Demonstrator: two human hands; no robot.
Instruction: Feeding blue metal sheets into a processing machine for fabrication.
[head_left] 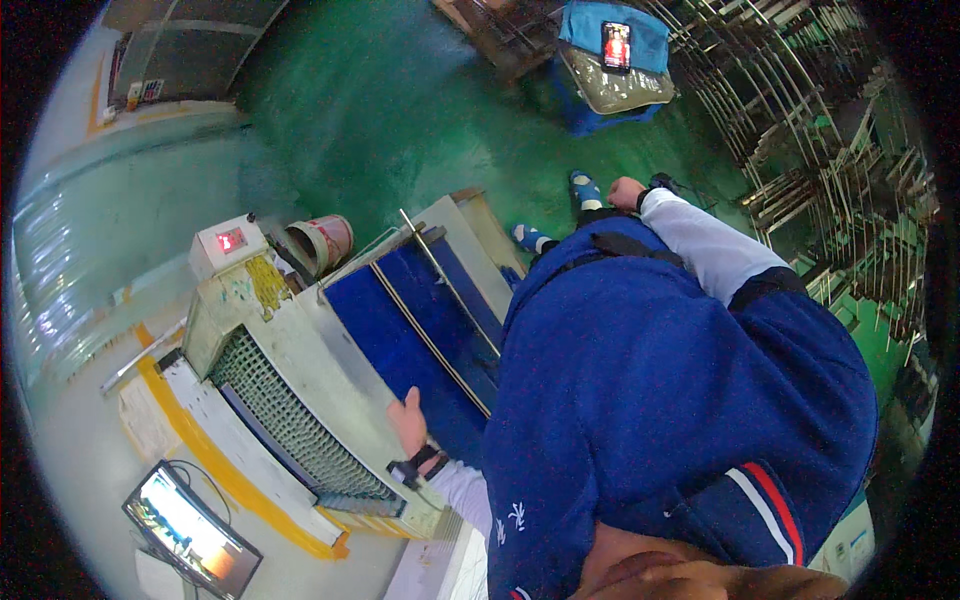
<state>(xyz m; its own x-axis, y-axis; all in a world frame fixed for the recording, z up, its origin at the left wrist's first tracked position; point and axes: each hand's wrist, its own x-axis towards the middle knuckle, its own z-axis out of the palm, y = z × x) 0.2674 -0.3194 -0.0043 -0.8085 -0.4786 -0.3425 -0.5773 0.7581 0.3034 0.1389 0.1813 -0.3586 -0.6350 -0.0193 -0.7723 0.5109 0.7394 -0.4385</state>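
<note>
Cream metal machine with a grey mesh bed (335,365) sits on the wearer's left, red display (231,240) lit, so I'd guess it's powered up. Left hand (408,422) is spread and looks empty, over the machine's edge by the glossy blue panel (390,345). Right hand (627,193) is curled near the hip, can't tell if it's holding anything. Seems like a lull mid-job; no telling what's finished or left.
</note>
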